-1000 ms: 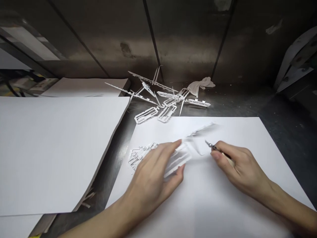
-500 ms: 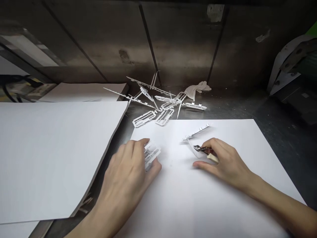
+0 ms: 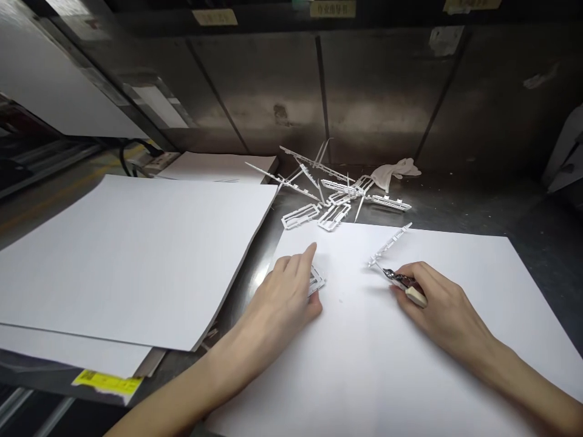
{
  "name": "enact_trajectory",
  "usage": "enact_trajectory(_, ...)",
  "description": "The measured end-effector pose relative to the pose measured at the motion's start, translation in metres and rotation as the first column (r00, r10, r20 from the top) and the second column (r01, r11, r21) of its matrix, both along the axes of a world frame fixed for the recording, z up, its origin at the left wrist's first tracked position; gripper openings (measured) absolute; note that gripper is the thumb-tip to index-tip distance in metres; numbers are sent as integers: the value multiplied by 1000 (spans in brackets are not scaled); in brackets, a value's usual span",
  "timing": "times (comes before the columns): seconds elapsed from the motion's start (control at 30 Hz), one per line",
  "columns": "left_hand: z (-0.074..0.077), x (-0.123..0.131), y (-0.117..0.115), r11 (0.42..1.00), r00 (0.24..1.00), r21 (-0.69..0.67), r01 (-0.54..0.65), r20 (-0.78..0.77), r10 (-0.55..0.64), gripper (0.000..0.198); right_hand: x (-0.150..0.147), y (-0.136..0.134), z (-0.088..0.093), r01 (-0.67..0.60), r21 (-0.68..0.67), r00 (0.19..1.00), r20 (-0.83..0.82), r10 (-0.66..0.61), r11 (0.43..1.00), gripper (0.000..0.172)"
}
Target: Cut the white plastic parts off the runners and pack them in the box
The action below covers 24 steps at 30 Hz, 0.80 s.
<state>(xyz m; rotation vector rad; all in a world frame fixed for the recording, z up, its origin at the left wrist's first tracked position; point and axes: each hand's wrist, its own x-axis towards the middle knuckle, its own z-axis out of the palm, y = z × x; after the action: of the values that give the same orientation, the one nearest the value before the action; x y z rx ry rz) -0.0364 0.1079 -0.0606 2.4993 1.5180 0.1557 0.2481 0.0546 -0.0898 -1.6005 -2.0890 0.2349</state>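
Stack of big white sheets (image 3: pixel 136 255) left of the left hand (image 3: pixel 285 288), which has thumb and fingers around some white plastic frame (image 3: pixel 316 281). Messy pile of similar pieces (image 3: pixel 339 187) beyond both hands, then a skinny white strip (image 3: pixel 390 244) just ahead of the right hand (image 3: pixel 432 297), which is gripping cutters (image 3: pixel 415 296).

There we had it: the back wall (image 3: pixel 373 100), brownish metal, and dark seams (image 3: pixel 322 85) ran right down it! We saw a pale glow catch its lower half, while overhead a dark ledge (image 3: pixel 273 19) carried yellowish labels (image 3: pixel 332 8). Below, we had the dark, glinting surface (image 3: pixel 483 203); and over on the left, a dim floor (image 3: pixel 86 167) showed us its yellow line (image 3: pixel 45 209)!
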Motion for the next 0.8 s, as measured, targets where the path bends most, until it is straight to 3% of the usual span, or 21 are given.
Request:
enact_trajectory(0.13,-8,2,3,975,973,194,105,183,-141,71,5,1,6,-5,41,998,-60,8,999,12)
enact_trajectory(0.23,-8,7,1,950,918,282,132,326,-224,78,6,-2,19,57,67,952,-305,-34,996,7)
enact_trajectory(0.37,-12,15,-5,968,800,139,211,544,-253,90,1,-5,33,97,-50,792,-601,-107,994,28)
enact_trajectory(0.47,-13,18,-10,966,695,37,257,687,-211,72,1,-5,33,40,-106,710,-696,-103,994,30)
enact_trajectory(0.53,-9,19,-13,960,629,-49,275,764,-142,71,3,-5,31,33,-136,673,-729,-122,990,30)
enact_trajectory(0.67,4,20,-18,955,528,-118,272,848,-46,73,7,-5,30,74,-161,641,-748,-171,984,31)
enact_trajectory(0.8,8,20,-18,969,536,-103,226,843,-35,62,6,-4,33,85,-148,676,-718,-166,985,32)
